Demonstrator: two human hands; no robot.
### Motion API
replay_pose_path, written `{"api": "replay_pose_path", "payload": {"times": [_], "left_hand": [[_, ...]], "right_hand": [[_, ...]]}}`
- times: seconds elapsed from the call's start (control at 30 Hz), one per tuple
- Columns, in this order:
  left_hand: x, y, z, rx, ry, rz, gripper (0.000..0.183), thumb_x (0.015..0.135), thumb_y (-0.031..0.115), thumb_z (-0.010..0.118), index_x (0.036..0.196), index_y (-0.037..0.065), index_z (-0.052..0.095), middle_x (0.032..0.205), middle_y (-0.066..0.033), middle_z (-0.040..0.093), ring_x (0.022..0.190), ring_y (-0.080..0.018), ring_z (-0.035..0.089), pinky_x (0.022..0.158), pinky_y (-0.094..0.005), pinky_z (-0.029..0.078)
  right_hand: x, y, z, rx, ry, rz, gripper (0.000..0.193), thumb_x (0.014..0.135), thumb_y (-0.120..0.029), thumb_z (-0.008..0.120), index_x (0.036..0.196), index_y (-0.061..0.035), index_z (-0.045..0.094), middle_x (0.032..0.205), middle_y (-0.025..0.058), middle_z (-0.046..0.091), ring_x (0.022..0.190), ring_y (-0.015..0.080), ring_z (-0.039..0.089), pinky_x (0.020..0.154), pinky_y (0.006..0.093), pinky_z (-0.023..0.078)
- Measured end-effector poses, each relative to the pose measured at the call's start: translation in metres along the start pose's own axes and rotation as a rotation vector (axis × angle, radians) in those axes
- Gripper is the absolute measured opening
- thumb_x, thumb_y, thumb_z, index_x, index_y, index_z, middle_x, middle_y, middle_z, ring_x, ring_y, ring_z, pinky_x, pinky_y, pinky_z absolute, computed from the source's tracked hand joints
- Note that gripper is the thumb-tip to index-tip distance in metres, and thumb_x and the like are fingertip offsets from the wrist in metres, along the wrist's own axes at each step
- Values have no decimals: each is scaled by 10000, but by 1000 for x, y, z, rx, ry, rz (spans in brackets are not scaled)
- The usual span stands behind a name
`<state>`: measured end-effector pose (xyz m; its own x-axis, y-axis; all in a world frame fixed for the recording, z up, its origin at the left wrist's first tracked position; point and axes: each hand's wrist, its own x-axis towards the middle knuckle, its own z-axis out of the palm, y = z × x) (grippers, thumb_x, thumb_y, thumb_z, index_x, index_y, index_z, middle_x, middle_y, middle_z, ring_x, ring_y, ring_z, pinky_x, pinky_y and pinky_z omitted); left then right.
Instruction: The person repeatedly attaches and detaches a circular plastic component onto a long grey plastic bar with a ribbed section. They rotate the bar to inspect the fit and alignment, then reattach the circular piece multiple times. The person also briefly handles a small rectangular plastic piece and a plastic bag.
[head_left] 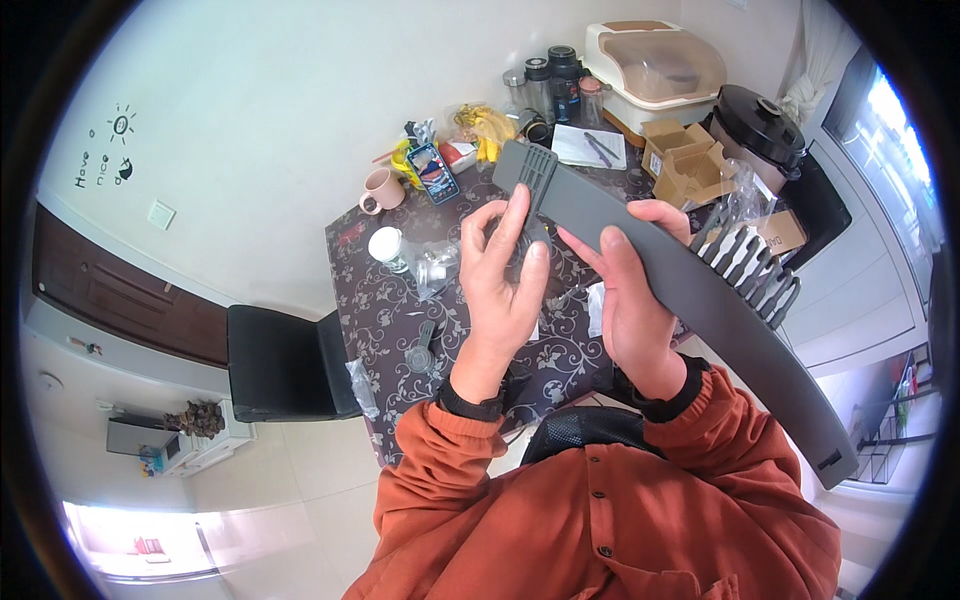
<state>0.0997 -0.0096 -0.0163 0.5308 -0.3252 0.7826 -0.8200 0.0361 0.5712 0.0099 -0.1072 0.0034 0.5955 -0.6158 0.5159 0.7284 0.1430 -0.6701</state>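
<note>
A long, curved dark grey plastic bar (720,310) slants across my front, from the table's middle down to my lower right. My right hand (640,320) grips it near its upper part, thumb on the near face and some fingers behind. Several dark looped arms (750,265) stick out in a row along its right side. At its upper left end is a slotted end piece (527,172). My left hand (500,300) is raised there, index fingertip against the slots and thumb held apart. What lies behind the left fingers is partly hidden.
The patterned table (385,290) bears a grey flat part (422,352), a white cup (388,248), a pink mug (382,190), a propped phone (433,175), open cardboard boxes (685,160) and a black-lidded pot (760,130). A black chair (285,360) stands at left.
</note>
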Motion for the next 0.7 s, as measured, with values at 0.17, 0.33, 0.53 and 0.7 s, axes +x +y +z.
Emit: {"api": "replay_pose_path", "payload": {"times": [0.17,0.33,0.53,0.7], "left_hand": [[-3,-8,0,78,-8,21,486,826,66,625,1308,46,566,1108,-170,524,1014,-287,545,907,-362,444],[-8,-14,1,136,-15,4,499,814,54,623,1310,54,564,1092,-175,530,976,-295,569,863,-363,472],[-15,-17,7,148,7,3,514,794,54,638,1303,66,572,1086,-166,536,963,-282,580,840,-347,482],[-6,-24,-4,147,-14,24,520,762,42,651,1278,79,598,1081,-161,540,963,-288,581,839,-350,484]], "right_hand": [[1,-1,-1,37,32,61,251,952,-26,501,1177,-80,403,1107,95,523,1068,246,596,937,493,519],[2,8,-2,44,65,105,256,950,-29,507,1179,-81,408,1091,85,530,1055,232,602,916,475,536],[1,13,-2,56,92,123,267,944,-18,503,1187,-79,412,1065,82,545,1035,238,615,914,464,539],[7,10,-5,160,105,179,269,915,-9,551,1150,-50,425,1091,101,495,1036,239,596,886,438,559]]}}
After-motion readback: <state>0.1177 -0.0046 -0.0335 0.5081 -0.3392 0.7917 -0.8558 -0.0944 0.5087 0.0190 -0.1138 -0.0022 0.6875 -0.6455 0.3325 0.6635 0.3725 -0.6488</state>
